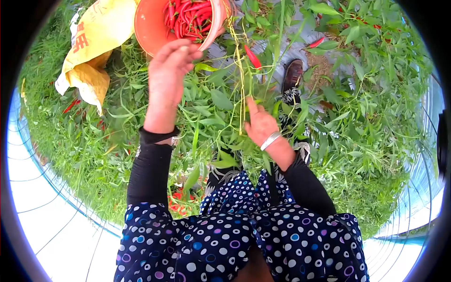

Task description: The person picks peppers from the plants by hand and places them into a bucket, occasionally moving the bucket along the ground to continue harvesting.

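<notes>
My left hand [170, 63] is raised at the near rim of an orange-red bucket [151, 28], its fingers loosely bent and apart with nothing visible in them. Inside the bucket lies a heap of red chili peppers [190, 19]. My right hand [261, 126], with a silver bracelet [270, 140] at the wrist, is among the leaves of a pepper plant [221, 101]. Its index finger stretches out beside a green stem and a yellow string [242, 89], the thumb apart from it. Just above that hand a red chili pepper [252, 57] hangs on the plant.
A yellow woven sack [101, 33] lies left of the bucket. Another red pepper [316, 43] shows at upper right, near my shoe [293, 75]. Dense pepper plants surround me, with grey ground film [293, 49] between them. White-blue sheeting [51, 221] curves along the sides.
</notes>
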`<state>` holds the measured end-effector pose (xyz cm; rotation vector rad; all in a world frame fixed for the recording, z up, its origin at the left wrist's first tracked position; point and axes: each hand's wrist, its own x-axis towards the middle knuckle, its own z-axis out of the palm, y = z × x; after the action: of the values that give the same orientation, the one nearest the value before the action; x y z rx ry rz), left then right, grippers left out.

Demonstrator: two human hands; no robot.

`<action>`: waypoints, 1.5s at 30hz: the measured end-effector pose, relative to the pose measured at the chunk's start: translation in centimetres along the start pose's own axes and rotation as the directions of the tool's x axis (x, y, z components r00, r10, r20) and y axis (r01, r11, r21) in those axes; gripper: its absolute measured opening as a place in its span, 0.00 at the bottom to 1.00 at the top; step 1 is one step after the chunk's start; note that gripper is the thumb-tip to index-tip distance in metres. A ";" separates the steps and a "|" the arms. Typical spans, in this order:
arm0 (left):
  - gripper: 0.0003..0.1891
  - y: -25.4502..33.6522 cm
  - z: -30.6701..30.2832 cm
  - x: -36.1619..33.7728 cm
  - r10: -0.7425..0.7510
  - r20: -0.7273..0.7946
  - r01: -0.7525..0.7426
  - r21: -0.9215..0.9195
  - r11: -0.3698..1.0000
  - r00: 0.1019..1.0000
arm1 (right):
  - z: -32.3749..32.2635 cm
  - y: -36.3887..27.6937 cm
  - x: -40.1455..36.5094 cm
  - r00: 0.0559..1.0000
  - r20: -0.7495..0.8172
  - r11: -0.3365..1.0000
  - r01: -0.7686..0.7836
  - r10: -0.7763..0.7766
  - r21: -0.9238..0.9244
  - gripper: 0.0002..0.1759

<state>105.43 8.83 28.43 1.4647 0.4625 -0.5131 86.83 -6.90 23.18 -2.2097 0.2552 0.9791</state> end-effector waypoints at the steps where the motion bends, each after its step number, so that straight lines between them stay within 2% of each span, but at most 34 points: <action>1: 0.09 -1.6 2.0 0.1 0.013 0.106 -0.025 0.115 0.993 0.994 | 1.0 -0.1 -0.4 0.994 0.085 0.996 0.079 -0.075 -0.038 0.31; 2: 0.08 -3.4 3.9 0.4 0.014 0.214 -0.064 0.225 0.972 0.977 | 1.8 -0.7 -0.4 0.986 0.160 0.998 0.051 -0.045 -0.037 0.28; 3: 0.08 -6.1 5.3 1.0 0.077 0.298 -0.209 0.443 0.872 0.952 | 3.1 -0.7 -0.4 0.977 0.205 0.997 0.068 -0.059 -0.040 0.26; 4: 0.08 -8.7 6.5 1.6 0.113 0.392 -0.352 0.617 0.704 0.913 | 4.2 -0.5 -0.2 0.965 0.251 0.995 0.086 -0.073 -0.043 0.25; 6: 0.15 -11.8 9.1 2.1 0.120 0.567 -0.575 0.766 0.287 0.815 | 4.8 -0.4 0.6 0.936 0.346 0.998 0.066 -0.070 0.022 0.25; 7: 0.15 -13.9 10.0 2.7 0.109 0.567 -0.572 0.768 0.288 0.817 | 4.6 -0.5 1.0 0.923 0.367 0.988 0.145 -0.117 -0.051 0.25; 9: 0.19 -17.0 11.1 3.9 0.023 0.447 -0.440 0.887 -0.140 0.894 | 5.3 -0.3 2.0 0.894 0.399 0.972 0.232 -0.202 -0.028 0.25; 10: 0.19 -18.1 11.1 4.7 0.006 0.446 -0.441 0.886 -0.140 0.895 | 5.4 -0.4 2.4 0.876 0.422 0.964 0.266 -0.235 -0.015 0.25; 12: 0.20 -19.4 11.0 6.3 -0.103 0.407 -0.419 0.867 -0.268 0.908 | 5.5 -0.7 2.7 0.878 0.401 0.960 0.280 -0.262 0.013 0.25; 13: 0.18 -18.8 11.6 6.9 -0.270 0.325 -0.395 0.879 -0.267 0.906 | 5.5 -0.9 2.8 0.892 0.360 0.958 0.288 -0.272 0.010 0.24; 14: 0.18 -18.5 12.2 7.4 -0.282 0.323 -0.398 0.877 -0.268 0.903 | 5.4 -0.8 3.0 0.875 0.390 0.954 0.299 -0.288 0.034 0.24; 16: 0.18 -18.2 12.4 8.1 -0.450 0.209 -0.322 0.927 -0.190 0.868 | 6.1 -0.3 3.0 0.891 0.308 0.943 0.311 -0.333 0.119 0.24; 18: 0.18 -17.7 12.4 8.5 -0.449 0.180 -0.278 0.947 -0.162 0.875 | 5.9 -0.4 3.3 0.874 0.345 0.939 0.317 -0.343 0.131 0.23; 20: 0.22 -16.9 12.6 7.8 -0.366 0.218 -0.240 0.971 -0.015 0.905 | 5.2 -0.9 3.7 0.857 0.379 0.937 0.325 -0.348 0.127 0.22; 21: 0.22 -16.8 12.4 7.3 -0.359 0.210 -0.233 0.972 -0.022 0.910 | 5.0 -1.1 3.9 0.816 0.461 0.937 0.307 -0.350 0.167 0.23; 22: 0.23 -16.6 12.2 6.4 -0.275 0.292 -0.240 0.948 0.207 0.916 | 5.0 -1.3 4.0 0.765 0.540 0.936 0.284 -0.351 0.206 0.25; 23: 0.25 -16.3 11.9 5.2 -0.176 0.352 -0.251 0.870 0.425 0.919 | 7.0 -0.8 3.4 0.842 0.325 0.897 0.360 -0.430 0.255 0.23; 24: 0.27 -15.1 11.8 4.1 -0.263 0.345 -0.159 0.827 0.540 0.901 | 7.0 -0.5 3.4 0.815 0.297 0.859 0.415 -0.497 0.299 0.22; 26: 0.21 -14.8 11.0 1.7 -0.010 0.365 -0.275 0.718 0.640 0.931 | 8.6 -1.0 3.5 0.899 0.152 0.833 0.301 -0.410 0.465 0.22; 27: 0.21 -14.4 10.3 1.0 -0.010 0.359 -0.270 0.719 0.640 0.933 | 8.7 -1.1 3.6 0.897 0.157 0.832 0.302 -0.414 0.465 0.22; 29: 0.15 -12.9 7.9 -0.4 -0.171 0.259 0.007 0.532 0.847 0.950 | 8.7 -1.2 3.8 0.905 0.203 0.833 0.231 -0.374 0.503 0.20; 30: 0.11 -11.8 7.0 -1.5 -0.256 0.095 0.221 0.279 0.934 0.962 | 8.8 -1.3 3.9 0.907 0.226 0.831 0.195 -0.354 0.520 0.18; 31: 0.12 -11.3 5.5 -2.5 -0.312 0.070 0.309 0.056 0.949 0.947 | 11.5 -1.2 3.6 0.935 0.150 0.856 0.219 -0.321 0.467 0.18; 32: 0.18 -11.3 3.0 -3.5 -0.280 0.132 0.275 0.057 0.960 0.951 | 7.6 -1.4 4.0 0.876 0.272 0.894 0.304 -0.399 0.330 0.20; 33: 0.24 -10.3 1.4 -4.2 -0.221 0.147 0.216 0.049 0.975 0.964 | 6.4 -1.9 4.3 0.865 0.340 0.916 0.277 -0.369 0.291 0.21; 34: 0.25 -9.8 -0.5 -4.1 -0.131 0.103 0.146 -0.152 0.978 0.986 | 5.9 -2.1 4.6 0.852 0.401 0.935 0.253 -0.336 0.247 0.22; 35: 0.23 -9.1 -2.8 -4.0 -0.094 -0.006 0.087 -0.337 0.937 0.996 | 5.9 -2.1 4.6 0.851 0.402 0.935 0.252 -0.337 0.250 0.22; 36: 0.20 -8.3 -6.5 -3.8 -0.150 -0.056 0.108 -0.462 0.880 0.987 | 6.0 -2.0 4.6 0.849 0.406 0.936 0.259 -0.338 0.239 0.22; 37: 0.18 -7.9 -8.5 -3.7 -0.177 -0.265 0.052 -0.421 0.906 0.948 | 6.0 -2.0 4.6 0.846 0.409 0.936 0.269 -0.343 0.229 0.23; 38: 0.18 -8.6 -10.6 -2.7 -0.237 -0.480 0.049 -0.372 0.927 0.845 | 6.0 -1.9 4.6 0.842 0.412 0.933 0.272 -0.349 0.234 0.23; 41: 0.09 -14.9 -18.3 -1.1 -0.352 -0.297 0.181 -0.479 0.859 0.888 | 5.9 -1.2 4.7 0.821 0.421 0.916 0.282 -0.385 0.286 0.23; 42: 0.09 -16.6 -18.3 -0.1 -0.353 -0.294 0.183 -0.478 0.859 0.888 | 6.0 -1.0 4.7 0.823 0.419 0.916 0.280 -0.383 0.287 0.23; 44: 0.12 -20.0 -16.9 1.9 -0.218 -0.436 0.123 -0.236 0.964 0.873 | 6.3 -0.4 4.7 0.816 0.434 0.915 0.265 -0.381 0.304 0.23; 45: 0.12 -20.5 -16.6 2.7 -0.224 -0.433 0.130 -0.235 0.963 0.873 | 6.6 -0.2 4.6 0.818 0.436 0.916 0.259 -0.376 0.306 0.23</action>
<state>95.83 24.51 9.29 1.3501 1.0049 -0.2491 86.34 -1.91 16.85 -1.6495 -0.2234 1.2036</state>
